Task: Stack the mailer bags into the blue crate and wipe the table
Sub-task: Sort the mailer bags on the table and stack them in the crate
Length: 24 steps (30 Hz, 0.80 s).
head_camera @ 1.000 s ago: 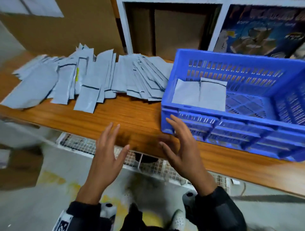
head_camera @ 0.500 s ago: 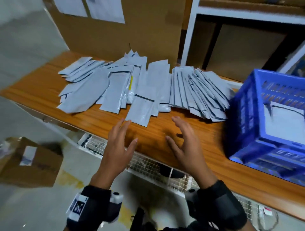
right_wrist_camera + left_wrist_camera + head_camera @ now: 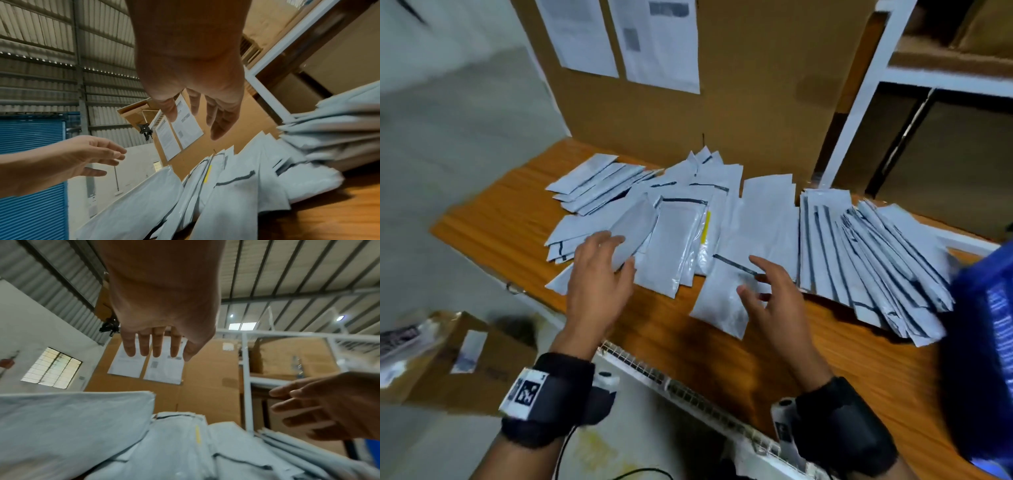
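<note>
Several grey-white mailer bags (image 3: 678, 236) lie fanned across the wooden table (image 3: 493, 219), some with dark seal strips. My left hand (image 3: 599, 274) hovers open over the bags at the left of the pile, fingers spread, holding nothing. My right hand (image 3: 770, 291) is open above one bag (image 3: 722, 301) near the table's front edge. The blue crate (image 3: 983, 342) shows only as a blurred corner at the far right. From the wrist views both hands (image 3: 156, 344) (image 3: 197, 113) hang above the bags (image 3: 82, 426) (image 3: 236, 186) with straight fingers.
A tall cardboard sheet (image 3: 756, 85) with two taped papers stands behind the table. White shelving (image 3: 859, 102) rises at the back right. A cardboard box (image 3: 465, 363) sits on the floor at the left. A wire mesh rack (image 3: 688, 387) runs under the table's front edge.
Both hands moved forward from the table's front edge to above the mailer pile. The view swung left, so the crate slid almost out of frame on the right.
</note>
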Tool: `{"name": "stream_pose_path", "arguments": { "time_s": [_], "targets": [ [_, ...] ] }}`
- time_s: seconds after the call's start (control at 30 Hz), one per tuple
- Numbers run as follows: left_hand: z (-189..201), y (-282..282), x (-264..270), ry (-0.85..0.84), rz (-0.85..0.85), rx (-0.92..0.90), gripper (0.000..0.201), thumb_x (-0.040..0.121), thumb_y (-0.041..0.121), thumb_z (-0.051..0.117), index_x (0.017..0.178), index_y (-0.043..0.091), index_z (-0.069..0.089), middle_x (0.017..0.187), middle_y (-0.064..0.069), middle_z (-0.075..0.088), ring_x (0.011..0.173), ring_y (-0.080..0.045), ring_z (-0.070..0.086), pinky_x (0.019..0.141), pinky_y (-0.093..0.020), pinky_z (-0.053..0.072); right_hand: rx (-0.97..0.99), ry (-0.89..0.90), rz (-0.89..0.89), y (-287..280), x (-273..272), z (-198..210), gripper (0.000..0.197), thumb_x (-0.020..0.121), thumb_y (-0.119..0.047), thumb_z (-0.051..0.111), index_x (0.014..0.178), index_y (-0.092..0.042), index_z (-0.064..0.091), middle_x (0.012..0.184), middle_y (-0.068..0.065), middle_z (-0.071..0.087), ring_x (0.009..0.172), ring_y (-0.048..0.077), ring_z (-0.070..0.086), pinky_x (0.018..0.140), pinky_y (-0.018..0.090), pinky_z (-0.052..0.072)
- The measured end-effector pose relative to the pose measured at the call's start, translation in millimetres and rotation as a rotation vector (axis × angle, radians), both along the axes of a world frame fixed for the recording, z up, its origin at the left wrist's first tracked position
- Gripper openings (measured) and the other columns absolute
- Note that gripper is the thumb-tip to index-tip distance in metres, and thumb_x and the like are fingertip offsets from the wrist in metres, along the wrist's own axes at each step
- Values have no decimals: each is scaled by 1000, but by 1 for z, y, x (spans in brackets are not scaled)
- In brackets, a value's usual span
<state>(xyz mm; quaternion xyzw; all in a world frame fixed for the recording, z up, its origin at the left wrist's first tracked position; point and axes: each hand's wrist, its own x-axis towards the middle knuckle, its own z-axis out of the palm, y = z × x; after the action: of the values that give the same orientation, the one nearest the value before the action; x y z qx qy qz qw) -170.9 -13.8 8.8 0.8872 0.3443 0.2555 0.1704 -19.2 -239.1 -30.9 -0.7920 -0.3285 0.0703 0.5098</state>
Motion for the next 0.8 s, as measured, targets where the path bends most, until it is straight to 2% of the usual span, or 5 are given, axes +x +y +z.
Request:
{"name": "stream_pose_path", "arguments": {
  "time_s": [0.17, 0.3, 0.43, 0.63, 0.8],
  "targets": [
    [-22, 75, 27, 263, 152, -77, 66, 86, 31, 71, 140, 9, 43, 135, -18, 49, 123, -37, 48, 97, -48, 44, 60, 3, 87, 73, 17, -20, 49, 90, -33, 66, 134, -19, 52, 128, 0, 56, 110, 12, 58, 84, 18, 52],
    [-36, 98, 43, 329, 111, -206, 20, 88, 25, 69, 101, 13, 60, 91, -9, 64, 90, -31, 64, 64, -31, 44, 67, -8, 97, 120, 24, -27, 54, 84, -30, 63, 132, -9, 55, 123, 8, 60, 108, 22, 60, 88, 36, 54],
    [-39, 108, 55, 70, -25, -344, 11, 93, 25, 65, 97, 18, 58, 83, 6, 60, 74, -3, 56, 54, -13, 35, -24, -7, -1, 164, 32, -39, 55, 80, -22, 71, 132, -9, 55, 118, 10, 59, 99, 25, 62, 88, 28, 50],
    [-42, 147, 65, -268, -40, -683, 22, 90, 16, 69, 111, 18, 63, 101, 4, 69, 91, -11, 66, 76, -29, 55, -296, 61, -187, 206, 36, -48, 86, 78, -46, 76, 144, -12, 34, 127, 13, 48, 116, 32, 52, 93, 36, 44],
    [-48, 171, 66, -318, -92, -796, 18, 92, 15, 65, 110, 17, 64, 93, 6, 67, 82, -3, 64, 63, -18, 51, -331, 102, -401, 223, 26, -47, 88, 77, -33, 81, 144, -18, 26, 134, 15, 41, 114, 37, 56, 95, 38, 47]
  ]
}}
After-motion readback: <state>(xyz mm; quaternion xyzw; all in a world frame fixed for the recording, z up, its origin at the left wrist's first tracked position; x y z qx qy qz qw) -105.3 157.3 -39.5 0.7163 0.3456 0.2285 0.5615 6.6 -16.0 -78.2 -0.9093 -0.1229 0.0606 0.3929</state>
